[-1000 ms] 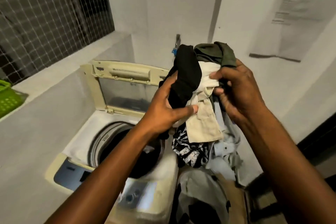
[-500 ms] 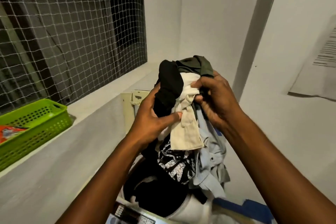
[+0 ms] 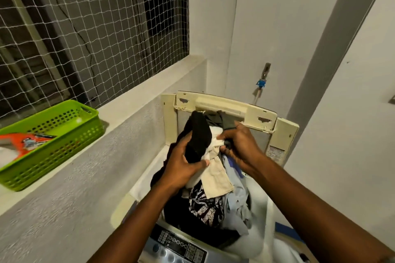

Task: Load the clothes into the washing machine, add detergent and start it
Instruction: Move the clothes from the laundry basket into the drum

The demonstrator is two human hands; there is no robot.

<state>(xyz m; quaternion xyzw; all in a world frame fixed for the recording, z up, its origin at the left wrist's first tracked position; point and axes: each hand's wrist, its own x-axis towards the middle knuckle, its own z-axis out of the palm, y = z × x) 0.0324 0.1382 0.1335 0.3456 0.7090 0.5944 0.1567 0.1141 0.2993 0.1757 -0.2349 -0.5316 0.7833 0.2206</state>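
A bundle of clothes hangs over the open top of the washing machine: black, cream, olive, pale blue and a black-and-white print. My left hand grips the black and cream pieces from the left. On the right side my right hand pinches the cream and olive cloth. The lower clothes reach into the drum and hide it. The cream lid stands upright behind the bundle. The control panel shows at the bottom.
A green plastic basket with an orange packet in it stands on the ledge at the left, below a netted window. A tap with a blue fitting is on the wall behind the lid. Walls close in on both sides.
Both hands have carried the bundle leftward from beside the washer to over its open top, then down so the lower clothes reach into it. The grip is unchanged.
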